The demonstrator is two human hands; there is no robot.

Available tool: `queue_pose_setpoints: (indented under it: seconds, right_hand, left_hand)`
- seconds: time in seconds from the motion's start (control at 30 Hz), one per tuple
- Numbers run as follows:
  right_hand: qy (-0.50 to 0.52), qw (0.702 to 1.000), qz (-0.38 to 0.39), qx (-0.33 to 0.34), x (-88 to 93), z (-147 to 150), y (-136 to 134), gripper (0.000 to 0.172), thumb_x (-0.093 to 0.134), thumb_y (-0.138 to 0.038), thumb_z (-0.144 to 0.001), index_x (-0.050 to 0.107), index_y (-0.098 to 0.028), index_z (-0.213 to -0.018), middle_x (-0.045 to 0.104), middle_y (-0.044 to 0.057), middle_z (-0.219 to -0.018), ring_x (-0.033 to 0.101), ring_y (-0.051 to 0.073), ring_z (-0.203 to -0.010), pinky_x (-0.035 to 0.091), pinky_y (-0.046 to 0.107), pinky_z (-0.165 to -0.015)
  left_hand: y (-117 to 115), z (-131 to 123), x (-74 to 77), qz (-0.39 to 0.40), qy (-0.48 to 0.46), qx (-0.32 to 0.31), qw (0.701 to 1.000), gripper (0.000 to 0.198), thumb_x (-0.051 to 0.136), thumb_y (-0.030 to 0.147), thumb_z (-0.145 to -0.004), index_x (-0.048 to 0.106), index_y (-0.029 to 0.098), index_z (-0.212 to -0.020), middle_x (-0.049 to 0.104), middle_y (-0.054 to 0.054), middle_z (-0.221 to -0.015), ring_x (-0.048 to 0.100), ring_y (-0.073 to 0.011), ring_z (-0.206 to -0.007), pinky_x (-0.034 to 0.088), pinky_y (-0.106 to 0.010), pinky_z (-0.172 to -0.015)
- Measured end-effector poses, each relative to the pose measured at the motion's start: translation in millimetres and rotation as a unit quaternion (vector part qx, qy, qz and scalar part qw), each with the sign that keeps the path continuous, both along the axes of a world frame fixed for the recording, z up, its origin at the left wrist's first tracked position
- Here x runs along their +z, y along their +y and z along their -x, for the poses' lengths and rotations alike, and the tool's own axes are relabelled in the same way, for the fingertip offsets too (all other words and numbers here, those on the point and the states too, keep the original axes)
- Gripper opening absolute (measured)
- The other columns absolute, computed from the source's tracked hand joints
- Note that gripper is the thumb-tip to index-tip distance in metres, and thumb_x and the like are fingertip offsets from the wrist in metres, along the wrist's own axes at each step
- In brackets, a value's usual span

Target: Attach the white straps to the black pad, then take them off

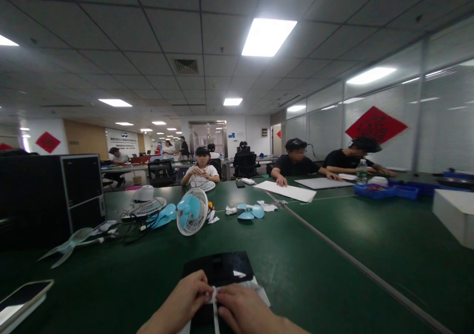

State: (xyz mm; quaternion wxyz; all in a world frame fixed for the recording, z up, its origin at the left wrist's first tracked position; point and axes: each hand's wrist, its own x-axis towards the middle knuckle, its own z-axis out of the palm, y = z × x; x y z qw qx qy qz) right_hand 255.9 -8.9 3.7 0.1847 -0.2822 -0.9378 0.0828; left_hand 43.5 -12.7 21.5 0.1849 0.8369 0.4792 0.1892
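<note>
Taking the hands as the dial's centre, with twelve o'clock straight ahead, the left hand (185,297) and right hand (246,308) nearly meet. The left hand's thumb and finger pinch the upper end of a narrow white strip (216,319); the right hand's fingertips touch that end too, though I cannot tell whether they grip it. The strip runs towards six o'clock over a flat black object (218,265) on the green worktop (314,274).

A phone (27,297) lies at nine o'clock. At ten, a pale fan blade (70,245) rests before a black computer case (37,190). Between eleven and twelve, a fan with blue blades (192,211) leans in its white grille, and a loose blue blade (250,212) lies between twelve and one. Blue trays (381,190) sit at two o'clock, near a clear bottle (362,172).

Farther off, at twelve, a person in white (202,170) sits facing this way. At one, a person in black (296,161) rests a hand on a white board (291,191).
</note>
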Motion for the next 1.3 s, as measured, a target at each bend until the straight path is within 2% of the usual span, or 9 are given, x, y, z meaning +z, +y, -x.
queue_pose_setpoints:
  seconds: [0.1,0.3,0.43,0.6,0.83,1.07,1.3]
  right_hand:
    - [0.033,0.999,0.025,-0.033,6.4,-9.0,0.9,0.029,0.04,-0.026,-0.092,0.064,-0.022,-0.108,0.067,0.005,-0.11,0.06,0.018,-0.101,0.042,0.025,-0.09]
    - [0.043,0.994,0.026,-0.093,12.2,-32.4,10.9,0.025,0.043,-0.02,-0.09,0.068,-0.019,-0.09,0.068,0.004,-0.095,0.059,0.015,-0.089,0.043,0.022,-0.082]
    - [0.042,0.995,0.036,-0.081,13.6,-50.7,14.7,0.025,0.044,-0.017,-0.088,0.069,-0.019,-0.086,0.068,0.004,-0.095,0.059,0.015,-0.09,0.043,0.022,-0.082]
    - [0.045,0.995,0.052,-0.066,17.5,-66.7,13.4,0.032,0.043,-0.01,-0.085,0.071,-0.022,-0.095,0.068,0.003,-0.103,0.058,0.016,-0.097,0.043,0.024,-0.086]
    - [0.036,0.996,0.053,-0.067,22.2,-68.9,9.2,0.033,0.042,-0.01,-0.085,0.071,-0.022,-0.096,0.067,0.005,-0.103,0.058,0.018,-0.097,0.043,0.027,-0.086]
    - [0.018,0.996,0.014,-0.085,14.1,-73.0,13.0,0.028,0.045,-0.012,-0.084,0.07,-0.021,-0.089,0.066,0.004,-0.098,0.057,0.017,-0.094,0.043,0.025,-0.082]
    - [0.018,0.997,0.011,-0.079,19.4,-74.3,9.7,0.028,0.045,-0.011,-0.083,0.07,-0.02,-0.089,0.068,0.003,-0.099,0.059,0.016,-0.093,0.043,0.025,-0.085]
  left_hand:
    - [-1.6,1.9,5.8,0.023,-0.001,-0.007,1.0,0.021,0.049,0.028,-0.086,0.069,0.025,-0.084,0.056,0.002,-0.094,0.054,-0.0129,-0.087,0.036,-0.021,-0.074]
    - [-8.3,5.2,18.2,0.051,-0.007,0.004,0.999,0.019,0.051,0.027,-0.084,0.07,0.026,-0.088,0.057,0.002,-0.097,0.053,-0.0147,-0.091,0.037,-0.022,-0.077]
    - [-8.6,15.2,21.2,0.069,-0.002,-0.008,0.998,0.022,0.05,0.024,-0.084,0.07,0.028,-0.093,0.056,0.002,-0.102,0.052,-0.0146,-0.092,0.037,-0.023,-0.079]
    - [-7.5,30.3,25.6,0.092,0.017,-0.025,0.995,0.027,0.049,0.024,-0.084,0.069,0.031,-0.101,0.054,0.001,-0.108,0.051,-0.0153,-0.096,0.038,-0.024,-0.081]
    - [-11.7,32.4,34.1,0.115,0.003,-0.02,0.993,0.028,0.052,0.021,-0.078,0.071,0.029,-0.096,0.056,0.001,-0.107,0.053,-0.017,-0.097,0.04,-0.025,-0.084]
    - [-10.9,35.6,34.0,0.143,-0.005,-0.012,0.99,0.033,0.051,0.016,-0.073,0.072,0.029,-0.095,0.055,0.0,-0.11,0.053,-0.0167,-0.093,0.04,-0.024,-0.076]
    - [-6.3,38.4,31.8,0.156,-0.034,-0.013,0.987,0.037,0.051,0.011,-0.062,0.071,0.024,-0.091,0.056,0.0,-0.108,0.054,-0.0153,-0.089,0.04,-0.023,-0.074]
